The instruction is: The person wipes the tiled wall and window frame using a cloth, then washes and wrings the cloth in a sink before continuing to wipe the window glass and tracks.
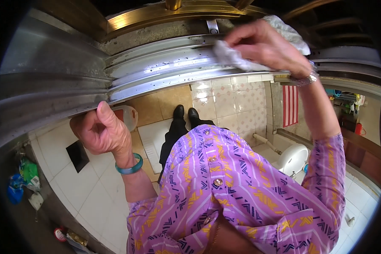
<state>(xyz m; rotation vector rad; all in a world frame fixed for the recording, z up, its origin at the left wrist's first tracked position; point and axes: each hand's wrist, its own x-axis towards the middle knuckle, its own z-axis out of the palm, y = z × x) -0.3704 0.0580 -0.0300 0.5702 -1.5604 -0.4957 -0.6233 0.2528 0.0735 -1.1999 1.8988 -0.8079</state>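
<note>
White cloth [287,35] is bunching at one o'clock, the right hand [269,46] clamping it, arm extending upward; it is looking crumpled, its nine-o'clock end blurring over the silvery track [165,57]. At nine o'clock, the left hand [102,132] is curling together, thumb up.

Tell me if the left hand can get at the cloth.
Probably yes: the left hand looks within reach of the cloth, with nothing visible between, though the right hand holds it.
</note>
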